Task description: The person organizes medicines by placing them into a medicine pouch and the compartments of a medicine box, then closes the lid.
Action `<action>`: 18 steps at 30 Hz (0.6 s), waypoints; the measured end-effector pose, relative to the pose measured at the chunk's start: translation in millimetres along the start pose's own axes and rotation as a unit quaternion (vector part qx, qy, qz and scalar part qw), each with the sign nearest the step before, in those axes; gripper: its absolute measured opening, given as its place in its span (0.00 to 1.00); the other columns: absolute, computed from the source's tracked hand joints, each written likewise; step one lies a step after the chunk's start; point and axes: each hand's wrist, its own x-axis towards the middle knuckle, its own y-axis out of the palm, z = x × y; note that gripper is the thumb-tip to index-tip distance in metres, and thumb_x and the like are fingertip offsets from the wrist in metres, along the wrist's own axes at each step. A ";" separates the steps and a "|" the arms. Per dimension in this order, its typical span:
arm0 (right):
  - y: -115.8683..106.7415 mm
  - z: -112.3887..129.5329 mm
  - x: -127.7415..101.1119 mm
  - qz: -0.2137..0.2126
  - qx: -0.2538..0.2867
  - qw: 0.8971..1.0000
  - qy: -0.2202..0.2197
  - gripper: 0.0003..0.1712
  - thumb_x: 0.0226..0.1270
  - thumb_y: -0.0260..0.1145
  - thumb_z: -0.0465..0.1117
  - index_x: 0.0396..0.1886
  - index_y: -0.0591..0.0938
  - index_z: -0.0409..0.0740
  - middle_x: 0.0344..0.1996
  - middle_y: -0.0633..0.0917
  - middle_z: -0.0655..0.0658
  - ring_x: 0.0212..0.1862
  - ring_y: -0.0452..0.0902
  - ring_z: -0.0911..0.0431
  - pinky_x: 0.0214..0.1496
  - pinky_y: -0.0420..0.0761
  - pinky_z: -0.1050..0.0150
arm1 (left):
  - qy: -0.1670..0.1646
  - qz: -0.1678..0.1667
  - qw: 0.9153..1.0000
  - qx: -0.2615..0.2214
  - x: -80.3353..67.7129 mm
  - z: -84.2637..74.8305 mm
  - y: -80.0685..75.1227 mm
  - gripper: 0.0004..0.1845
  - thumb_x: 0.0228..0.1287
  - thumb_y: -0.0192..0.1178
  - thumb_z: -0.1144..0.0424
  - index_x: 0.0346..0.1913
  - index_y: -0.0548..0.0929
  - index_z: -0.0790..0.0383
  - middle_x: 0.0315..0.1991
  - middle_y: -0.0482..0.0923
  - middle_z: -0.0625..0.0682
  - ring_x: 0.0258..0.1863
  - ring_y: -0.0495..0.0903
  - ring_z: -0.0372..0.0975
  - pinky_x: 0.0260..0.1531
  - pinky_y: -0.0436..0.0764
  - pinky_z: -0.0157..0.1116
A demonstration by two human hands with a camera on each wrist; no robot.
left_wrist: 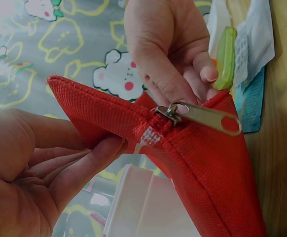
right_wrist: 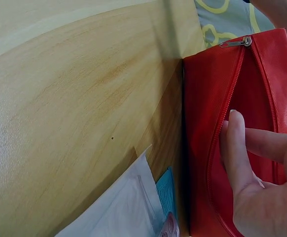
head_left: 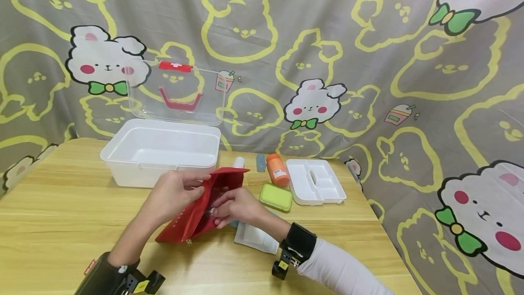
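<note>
Red pouch [head_left: 196, 208] held open, left hand [head_left: 173, 195] and right hand [head_left: 235, 206] fingers pinching its edges

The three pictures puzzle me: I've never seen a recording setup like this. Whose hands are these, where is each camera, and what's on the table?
No machine here: a person works with bare hands, wearing three cameras. The wide picture comes from the head; the close-ups come from cameras strapped to each wrist. The left hand holds the upper edge of a red zip pouch, while the right hand has its fingers at the pouch's opening. The zipper pull shows in the left wrist view. On the wooden table lie an open white box, a white tray, an orange bottle, a green case and a white packet.
</note>
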 end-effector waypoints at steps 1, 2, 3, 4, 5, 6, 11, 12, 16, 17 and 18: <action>-0.2 0.1 -0.2 -0.002 -0.002 1.000 0.000 0.14 0.61 0.66 0.26 0.45 0.82 0.20 0.26 0.88 0.34 0.24 0.85 0.55 0.37 0.89 0.52 | 0.000 0.000 1.000 0.000 0.1 0.0 0.1 0.16 0.63 0.66 0.70 0.53 0.89 0.62 0.51 0.87 0.59 0.45 0.88 0.50 0.41 0.89 0.47; -0.6 0.1 -0.3 -0.004 -0.003 1.000 0.001 0.14 0.61 0.66 0.26 0.45 0.83 0.21 0.26 0.88 0.34 0.24 0.85 0.55 0.37 0.89 0.52 | 0.001 0.000 1.000 0.001 0.1 -0.1 0.1 0.15 0.63 0.66 0.70 0.53 0.89 0.62 0.51 0.87 0.59 0.45 0.88 0.50 0.41 0.89 0.47; -1.0 0.2 -0.5 -0.006 -0.005 1.000 0.001 0.14 0.61 0.67 0.26 0.45 0.83 0.21 0.27 0.88 0.34 0.24 0.85 0.56 0.37 0.89 0.52 | 0.001 0.000 1.000 0.002 0.0 -0.1 0.1 0.15 0.63 0.66 0.69 0.53 0.89 0.62 0.51 0.88 0.59 0.45 0.88 0.50 0.41 0.89 0.47; -1.5 0.4 -0.6 -0.008 -0.007 1.000 0.000 0.14 0.62 0.67 0.27 0.45 0.83 0.22 0.27 0.88 0.34 0.24 0.85 0.56 0.37 0.89 0.52 | 0.002 -0.001 1.000 0.004 0.0 -0.1 0.1 0.15 0.63 0.67 0.69 0.53 0.89 0.62 0.51 0.88 0.59 0.45 0.88 0.50 0.41 0.89 0.47; -2.0 0.7 -0.8 -0.010 -0.007 1.000 0.001 0.14 0.62 0.67 0.27 0.45 0.83 0.22 0.28 0.89 0.33 0.24 0.85 0.56 0.37 0.89 0.52 | 0.002 -0.001 1.000 0.005 -0.2 -0.1 0.0 0.15 0.63 0.67 0.69 0.53 0.89 0.62 0.50 0.88 0.59 0.45 0.88 0.50 0.41 0.89 0.47; -2.6 0.6 -0.9 -0.013 -0.010 1.000 0.001 0.14 0.62 0.68 0.27 0.46 0.83 0.23 0.29 0.89 0.33 0.24 0.85 0.56 0.38 0.89 0.52 | 0.002 -0.001 1.000 0.006 -0.3 -0.2 0.0 0.15 0.63 0.67 0.69 0.53 0.89 0.62 0.50 0.88 0.59 0.45 0.88 0.50 0.41 0.89 0.47; -7.6 1.3 -2.9 -0.025 -0.033 0.999 -0.001 0.14 0.62 0.69 0.29 0.46 0.83 0.25 0.34 0.90 0.32 0.25 0.86 0.55 0.42 0.88 0.45 | -0.002 0.001 1.000 0.008 -0.3 -0.5 -0.2 0.15 0.63 0.67 0.69 0.53 0.89 0.62 0.50 0.88 0.59 0.46 0.88 0.49 0.41 0.89 0.46; -9.2 1.6 -3.7 -0.027 -0.045 0.999 -0.004 0.13 0.63 0.69 0.29 0.46 0.84 0.26 0.34 0.90 0.32 0.26 0.86 0.55 0.42 0.88 0.45 | -0.003 0.001 1.000 0.008 -0.2 -0.6 -0.2 0.15 0.63 0.67 0.69 0.53 0.89 0.62 0.50 0.88 0.59 0.46 0.88 0.49 0.41 0.89 0.46; -16.4 3.8 -6.7 -0.037 -0.101 0.994 -0.017 0.13 0.62 0.70 0.31 0.45 0.85 0.30 0.34 0.90 0.37 0.29 0.88 0.51 0.41 0.89 0.47 | -0.006 0.003 1.000 0.005 0.4 -1.0 -0.1 0.16 0.63 0.67 0.69 0.54 0.89 0.62 0.50 0.88 0.59 0.46 0.88 0.48 0.41 0.89 0.45; -18.1 4.3 -7.3 -0.043 -0.118 0.992 -0.021 0.12 0.62 0.70 0.32 0.44 0.85 0.31 0.33 0.90 0.38 0.28 0.88 0.51 0.40 0.89 0.49 | -0.006 0.003 1.000 0.004 0.4 -1.1 0.0 0.16 0.63 0.67 0.69 0.53 0.89 0.62 0.51 0.88 0.59 0.46 0.88 0.48 0.40 0.89 0.45; -19.6 4.8 -7.9 -0.049 -0.136 0.989 -0.026 0.11 0.62 0.71 0.33 0.43 0.85 0.32 0.32 0.90 0.40 0.28 0.87 0.51 0.39 0.89 0.52 | -0.006 0.003 1.000 0.003 0.5 -1.1 0.2 0.16 0.63 0.67 0.70 0.53 0.89 0.62 0.51 0.88 0.59 0.46 0.88 0.48 0.40 0.89 0.45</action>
